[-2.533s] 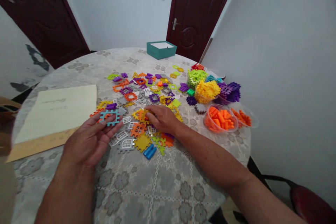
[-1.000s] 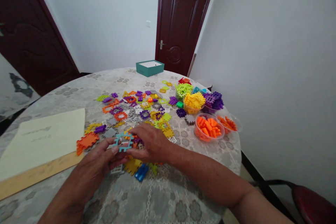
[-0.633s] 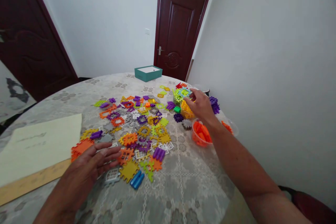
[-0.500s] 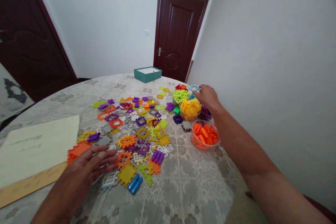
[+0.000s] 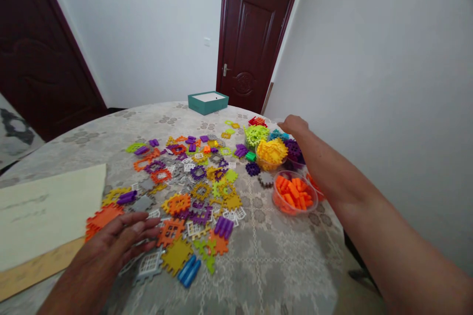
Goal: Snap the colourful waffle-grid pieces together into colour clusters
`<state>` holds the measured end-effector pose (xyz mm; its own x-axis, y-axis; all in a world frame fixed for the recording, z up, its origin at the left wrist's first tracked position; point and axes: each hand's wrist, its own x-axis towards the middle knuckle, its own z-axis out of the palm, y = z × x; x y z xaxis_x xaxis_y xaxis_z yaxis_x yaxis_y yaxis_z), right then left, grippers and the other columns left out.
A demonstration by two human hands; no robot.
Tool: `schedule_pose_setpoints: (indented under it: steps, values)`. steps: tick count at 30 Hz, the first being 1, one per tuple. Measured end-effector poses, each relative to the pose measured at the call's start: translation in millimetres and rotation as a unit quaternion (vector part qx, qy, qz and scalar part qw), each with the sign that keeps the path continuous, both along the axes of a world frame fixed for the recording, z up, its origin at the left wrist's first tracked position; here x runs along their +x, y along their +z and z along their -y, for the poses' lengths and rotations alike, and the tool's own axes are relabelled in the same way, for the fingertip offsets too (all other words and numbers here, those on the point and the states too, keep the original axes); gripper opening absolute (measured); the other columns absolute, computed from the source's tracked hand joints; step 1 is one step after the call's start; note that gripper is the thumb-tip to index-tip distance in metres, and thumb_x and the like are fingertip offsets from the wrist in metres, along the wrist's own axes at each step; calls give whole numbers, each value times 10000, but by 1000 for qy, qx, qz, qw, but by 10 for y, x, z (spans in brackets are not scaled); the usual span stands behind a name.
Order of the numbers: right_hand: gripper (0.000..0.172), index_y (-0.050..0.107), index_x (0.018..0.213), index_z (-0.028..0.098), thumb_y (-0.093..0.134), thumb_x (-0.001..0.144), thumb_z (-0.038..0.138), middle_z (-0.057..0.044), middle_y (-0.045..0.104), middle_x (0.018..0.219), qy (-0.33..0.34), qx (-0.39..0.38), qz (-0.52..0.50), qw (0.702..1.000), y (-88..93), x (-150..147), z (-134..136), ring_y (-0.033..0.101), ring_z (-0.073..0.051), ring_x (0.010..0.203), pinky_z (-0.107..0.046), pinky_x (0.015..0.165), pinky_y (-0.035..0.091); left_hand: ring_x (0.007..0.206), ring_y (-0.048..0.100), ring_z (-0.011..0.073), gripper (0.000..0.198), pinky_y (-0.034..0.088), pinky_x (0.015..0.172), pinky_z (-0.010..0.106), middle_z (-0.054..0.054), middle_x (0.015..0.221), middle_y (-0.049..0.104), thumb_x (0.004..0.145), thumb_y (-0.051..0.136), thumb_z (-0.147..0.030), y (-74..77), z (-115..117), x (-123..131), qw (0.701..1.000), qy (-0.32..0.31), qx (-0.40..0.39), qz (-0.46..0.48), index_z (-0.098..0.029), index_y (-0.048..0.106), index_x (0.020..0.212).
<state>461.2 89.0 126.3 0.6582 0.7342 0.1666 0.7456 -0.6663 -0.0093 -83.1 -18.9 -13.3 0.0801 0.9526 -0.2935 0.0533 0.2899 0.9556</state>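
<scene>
My left hand rests low over the near left of the pile with its fingers spread, beside an orange window piece and a grey-white window piece. Far right, my right hand is at the back of the tubs, near the blue pieces; its fingertips are hidden, so what it holds cannot be made out. Around it stand tubs of yellow pieces, lime pieces, dark purple pieces and orange pieces.
Mixed plastic pieces lie across the middle of the round table. A teal box stands at the back. At the left are a cream sheet and a tan strip. Blue tubes lie near the front.
The light-blue piece seen at my right hand's fingertips is no longer visible there. My right hand remains behind the tubs. The view has shifted slightly, and my left hand sits a little lower left.
</scene>
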Motion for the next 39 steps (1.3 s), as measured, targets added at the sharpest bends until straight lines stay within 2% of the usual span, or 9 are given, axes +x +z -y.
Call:
schedule_pose_setpoints:
  steps: [3,6,9,11,14,17,23,29,39]
  values:
    - [501,730,1277,53,543,1020,439,-287,706,1270,40,42,32,998,24,-356,258,686,-331,1199,-378,983,508,1101,756,351,584,655,925,446,126,1164,798,661,888,-601,22,44,17,999,6,-10,30,-250,694,1085]
    - [409,763,1219,137,469,1046,363,-203,748,1230,179,72,48,980,-53,-855,695,691,-292,1160,-354,997,482,1027,775,315,506,658,885,418,142,1142,792,729,865,-534,44,85,52,999,-6,28,20,-204,695,1072]
    - [334,769,1170,202,488,1036,324,-117,782,1155,356,50,-24,933,-288,-1333,1163,712,-248,1065,-329,949,495,1004,776,283,432,655,857,385,131,1128,790,781,833,-480,38,100,84,999,-11,49,15,-198,693,1075]
    - [293,760,1179,227,524,1017,289,-91,785,1168,425,21,-79,902,-527,-1570,1389,720,-240,1043,-327,915,512,978,776,273,410,655,833,376,128,1115,789,786,828,-456,37,108,107,998,-4,57,12,-192,689,1067]
    - [272,766,1161,226,561,982,218,-99,787,1168,437,-26,-124,890,-896,-1762,1545,729,-248,1048,-336,909,518,971,771,265,383,652,819,371,120,1093,787,784,828,-417,48,121,138,997,-3,68,21,-187,685,1055]
    - [256,763,1162,223,598,968,246,-104,792,1125,411,-64,-138,899,-1116,-1814,1571,734,-259,1018,-338,874,520,964,764,254,366,648,818,371,111,1072,784,787,822,-391,53,125,149,996,0,79,36,-184,683,1056]
    - [388,661,1342,174,605,984,313,-127,767,1153,381,-29,-162,910,-1243,-1859,1594,717,-252,1039,-337,902,512,955,760,256,380,650,811,385,117,1085,777,786,826,-391,32,116,143,994,-5,98,42,-177,683,1066]
    - [309,693,1199,175,660,966,374,-165,728,1124,378,7,-151,913,-1445,-2009,1592,686,-274,1012,-367,881,513,978,761,258,386,649,829,378,111,1090,781,778,832,-409,25,107,153,994,-4,105,20,-187,693,1062]
    - [357,688,1254,171,689,939,339,-117,728,1085,432,43,-200,878,-1536,-2046,1569,664,-228,960,-330,853,492,949,758,245,382,648,818,367,113,1067,778,761,842,-377,97,150,203,995,0,101,-1,-173,692,1047]
